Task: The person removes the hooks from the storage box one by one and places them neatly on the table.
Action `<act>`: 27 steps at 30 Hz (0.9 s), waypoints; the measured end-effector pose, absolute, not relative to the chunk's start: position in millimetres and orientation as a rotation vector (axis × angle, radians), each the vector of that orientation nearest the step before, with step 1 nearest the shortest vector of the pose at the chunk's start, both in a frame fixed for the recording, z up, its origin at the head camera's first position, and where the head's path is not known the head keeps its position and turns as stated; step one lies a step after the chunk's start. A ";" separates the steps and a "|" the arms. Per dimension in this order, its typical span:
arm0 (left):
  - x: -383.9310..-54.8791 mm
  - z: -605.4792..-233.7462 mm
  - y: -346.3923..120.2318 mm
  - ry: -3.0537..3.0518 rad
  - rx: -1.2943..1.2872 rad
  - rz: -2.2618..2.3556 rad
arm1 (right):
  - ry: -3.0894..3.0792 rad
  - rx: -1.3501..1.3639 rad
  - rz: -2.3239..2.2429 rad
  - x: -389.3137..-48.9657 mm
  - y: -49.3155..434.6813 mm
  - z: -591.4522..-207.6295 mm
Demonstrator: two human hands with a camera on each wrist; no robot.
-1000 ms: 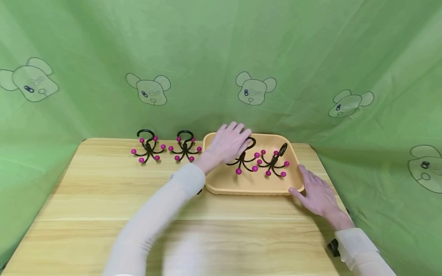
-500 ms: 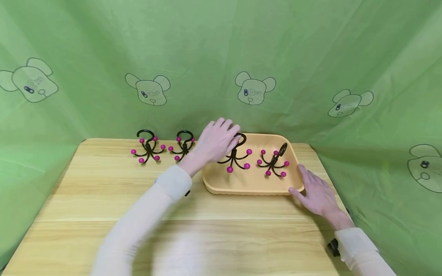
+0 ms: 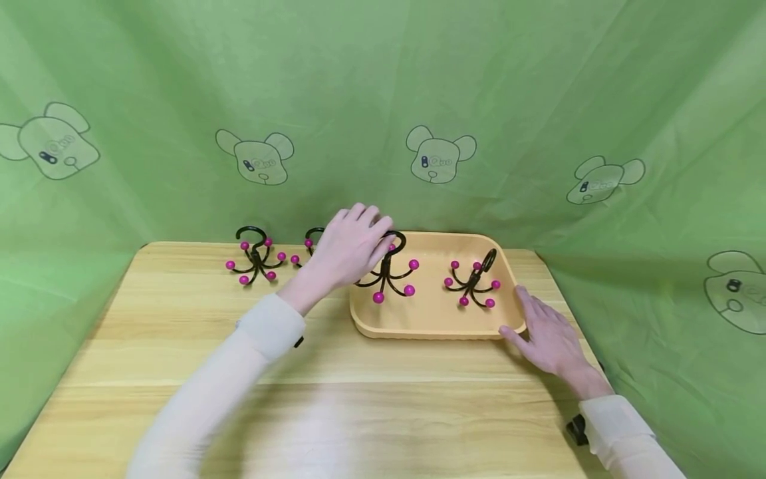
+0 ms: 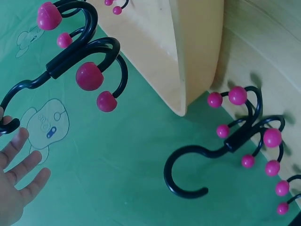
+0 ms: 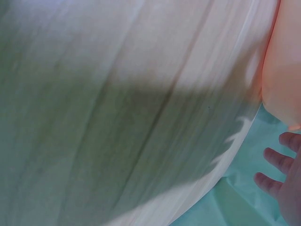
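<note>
My left hand pinches a black octopus-style rotating hook rack by its curved top hook, above the left end of the orange plastic tray. In the left wrist view, the rack's arms end in pink balls, and the other fingers spread out loosely. A second such rack sits inside the tray's right half, its hook leaning right. My right hand rests at the tray's right front corner with fingers fairly straight; in the right wrist view only several fingertips show beside the tray.
Two more hook racks stand on the wooden table left of the tray: one at the far left, and another partly behind my left hand in the head view. A green curtain hangs along the table's back and sides.
My left hand has carried the hook rack leftward, away from the rack on the right, to the tray's left end. My right hand and the tray have stayed put.
</note>
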State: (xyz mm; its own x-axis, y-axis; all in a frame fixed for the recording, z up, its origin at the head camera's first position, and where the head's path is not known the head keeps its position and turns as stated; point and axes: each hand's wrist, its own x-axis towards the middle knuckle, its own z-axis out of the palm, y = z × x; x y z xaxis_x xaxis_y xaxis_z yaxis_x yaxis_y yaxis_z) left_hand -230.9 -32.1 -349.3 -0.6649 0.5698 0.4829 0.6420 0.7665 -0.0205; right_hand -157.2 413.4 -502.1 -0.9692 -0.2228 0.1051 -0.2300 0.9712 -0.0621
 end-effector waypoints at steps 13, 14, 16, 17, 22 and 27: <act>-222.1 -349.7 -69.5 -2.426 -0.889 -0.284 | -3.016 0.343 0.117 -156.7 412.9 -502.7; -221.5 -349.9 -72.8 -2.422 -0.889 -0.286 | -3.015 0.343 0.116 -156.8 412.9 -502.7; -220.3 -349.8 -79.1 -2.413 -0.885 -0.297 | -3.014 0.345 0.117 -156.8 412.7 -502.5; -219.3 -349.2 -82.4 -2.413 -0.881 -0.302 | -3.014 0.346 0.118 -156.9 412.7 -502.6; -215.5 -346.6 -98.3 -2.409 -0.851 -0.321 | -3.016 0.341 0.118 -156.9 413.1 -502.8; -210.6 -349.2 -112.1 -2.381 -0.829 -0.328 | -3.017 0.345 0.118 -156.8 413.4 -502.6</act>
